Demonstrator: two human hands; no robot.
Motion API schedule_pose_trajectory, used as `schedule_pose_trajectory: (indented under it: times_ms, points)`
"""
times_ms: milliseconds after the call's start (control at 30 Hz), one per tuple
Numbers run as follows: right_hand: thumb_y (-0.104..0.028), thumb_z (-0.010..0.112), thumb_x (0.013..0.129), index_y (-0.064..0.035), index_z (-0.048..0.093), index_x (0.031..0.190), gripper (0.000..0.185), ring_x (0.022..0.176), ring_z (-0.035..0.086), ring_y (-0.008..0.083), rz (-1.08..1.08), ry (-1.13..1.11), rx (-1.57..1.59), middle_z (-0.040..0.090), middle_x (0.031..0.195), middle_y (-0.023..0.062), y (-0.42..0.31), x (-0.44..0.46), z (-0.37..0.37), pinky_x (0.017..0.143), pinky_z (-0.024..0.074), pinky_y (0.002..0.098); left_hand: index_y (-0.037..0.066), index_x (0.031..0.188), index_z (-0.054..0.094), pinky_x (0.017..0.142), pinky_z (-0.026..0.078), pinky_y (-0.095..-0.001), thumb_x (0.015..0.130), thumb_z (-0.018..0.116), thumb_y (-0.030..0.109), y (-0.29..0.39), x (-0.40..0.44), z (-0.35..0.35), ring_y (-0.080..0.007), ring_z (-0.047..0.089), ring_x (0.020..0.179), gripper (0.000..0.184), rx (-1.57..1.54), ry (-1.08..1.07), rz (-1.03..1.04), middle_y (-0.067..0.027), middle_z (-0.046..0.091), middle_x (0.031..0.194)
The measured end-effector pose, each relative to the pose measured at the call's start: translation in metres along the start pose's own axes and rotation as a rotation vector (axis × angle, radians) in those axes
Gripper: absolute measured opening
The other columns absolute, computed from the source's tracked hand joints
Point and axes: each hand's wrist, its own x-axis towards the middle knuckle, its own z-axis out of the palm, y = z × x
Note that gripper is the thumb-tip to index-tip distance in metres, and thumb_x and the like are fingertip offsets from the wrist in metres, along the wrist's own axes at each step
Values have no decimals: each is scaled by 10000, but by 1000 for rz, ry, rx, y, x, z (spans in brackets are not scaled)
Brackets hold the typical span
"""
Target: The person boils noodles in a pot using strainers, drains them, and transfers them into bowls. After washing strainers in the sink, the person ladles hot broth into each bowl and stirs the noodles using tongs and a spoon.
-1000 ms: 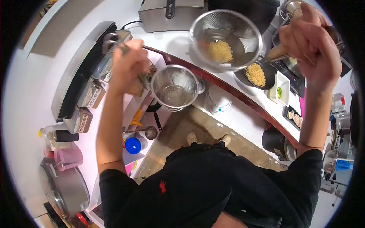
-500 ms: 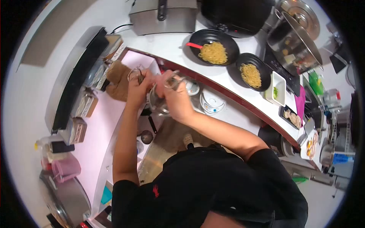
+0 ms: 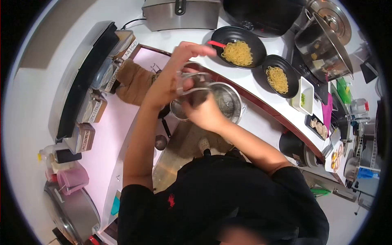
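Left hand (image 3: 167,81), fingers extended, by looped silver metal handles (image 3: 200,76); can't tell if gripping. Right hand (image 3: 205,115), just below, looks curled round them. Round silver mesh strainer (image 3: 233,101) beside right hand; weak grip could drop it. Red handle (image 3: 216,43) past left fingertips; snagging it could tip the round black bowl (image 3: 258,50).

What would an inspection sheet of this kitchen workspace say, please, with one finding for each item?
Surface: white counter, holding larger black bowl and smaller black bowl, both with noodles.
Job's things: steel strainer below the hands; red handle in the larger bowl.
Clutter: white dish of chopped greens, near steel pot.
Hands: left hand and right hand close together at metal parts; grips unclear.
Cables: black cable beside steel box.
Surroundings: container labelled MISO, at left.
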Motion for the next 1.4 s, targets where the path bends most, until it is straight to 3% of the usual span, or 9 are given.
schedule_pose_trajectory:
  times_ms: [67,200,333,567,700,967,1167,1233,1400]
  points:
    - [37,545,704,-7,343,1210,547,794,556,243,72,50,93,526,851,113,20,-7,-7,721,451,352,-4,1224,462,937,379,-358,773,506,676,-46,-17,-9,-205,489,1065,818,-191,-10,-153,-74,504,1142]
    - [109,454,722,-76,338,1010,361,810,453,130,164,102,228,418,859,37,28,-9,-37,747,420,282,-5,1011,606,788,495,-357,771,641,247,-161,-96,0,-276,612,925,349,794,-432,-752,-157,614,1040]
    - [27,514,698,-26,414,940,268,726,481,170,58,258,202,464,777,72,31,0,-35,673,412,298,84,694,696,612,509,-360,735,558,120,-226,-187,43,-224,649,662,149,1342,-660,-590,-123,669,745]
    - [59,504,738,-45,357,1023,337,699,487,137,54,214,52,464,800,37,51,33,21,624,446,267,64,656,660,569,508,-371,717,578,134,-103,-185,26,-275,656,656,123,1403,-284,-396,-124,644,652]
    - [-21,603,727,28,343,1122,476,897,536,288,62,323,20,501,938,182,73,46,76,777,446,359,47,899,655,644,474,-470,808,503,146,15,-171,-4,-387,605,743,203,1113,-371,-1191,-208,621,777]
    - [-165,755,652,65,248,1308,860,1191,364,414,95,-58,-160,387,1236,281,175,40,118,1036,298,427,35,1050,605,663,475,-448,786,492,94,12,-152,22,-376,589,768,293,1262,-425,-998,-212,556,895]
    - [-180,674,703,21,388,1280,675,1165,461,343,111,-278,-126,485,1229,220,120,8,19,988,375,399,15,1150,547,879,416,-498,796,564,239,-114,-156,71,-376,492,1073,419,1005,-37,-1048,-207,482,1219]
    - [-193,634,804,23,485,1192,468,1013,564,242,109,-540,45,579,1087,168,80,-6,-64,880,449,356,68,1196,537,927,374,-508,786,588,323,-131,-144,74,-350,412,1175,486,1343,-647,-1042,-148,445,1267]
    - [-106,597,869,1,564,1139,292,963,571,123,359,-193,215,625,1038,67,43,-86,-245,872,449,267,128,1147,597,902,395,-438,743,659,380,-171,-155,83,-304,395,1182,480,1571,-719,-998,-99,455,1250]
